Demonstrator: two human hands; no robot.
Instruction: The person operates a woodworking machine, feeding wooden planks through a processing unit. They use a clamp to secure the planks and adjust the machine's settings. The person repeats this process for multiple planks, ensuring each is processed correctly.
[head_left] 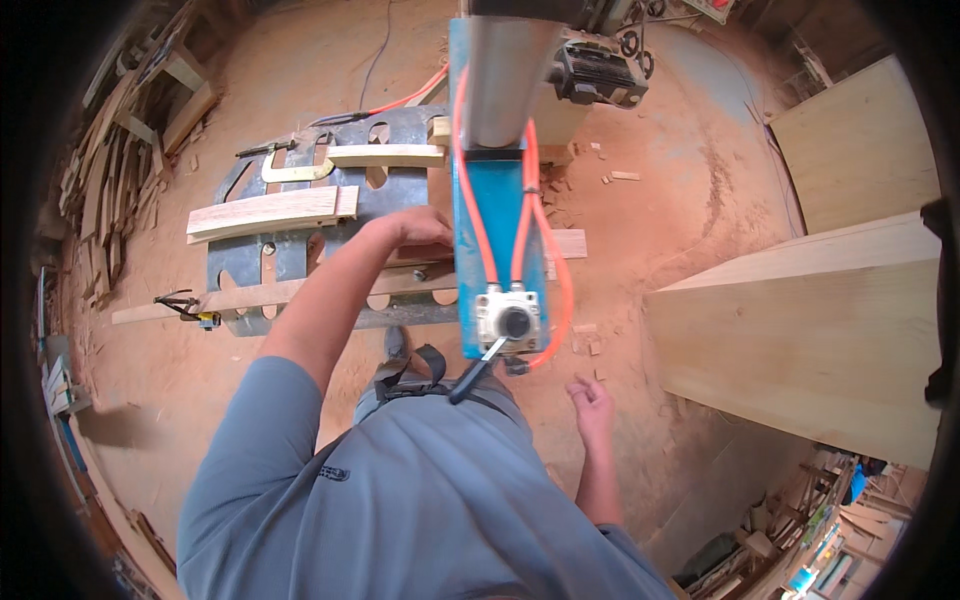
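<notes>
My left hand [424, 229] reaches over the dark metal machine table [292, 250], close against the blue machine arm [492, 200]. Its fingers pass behind that arm, so whether they hold anything is hidden. A pale board end [570, 243] sticks out on the arm's right side, about level with this hand. At the arm's near end sits a white pneumatic cylinder [508, 318] with a black-gripped lever [470, 382]. My right hand [591, 399] hangs over the floor right of the lever, fingers loosely bent and apart, holding nothing.
Pale wooden pieces [272, 212] lie on the table's left half, near a curved yellow piece [297, 171]. A long wooden strip [250, 298] crosses the front edge. Orange air hoses [562, 290] loop beside the arm. Large wooden panels [800, 340] stand right; scrap wood [110, 190] is piled left.
</notes>
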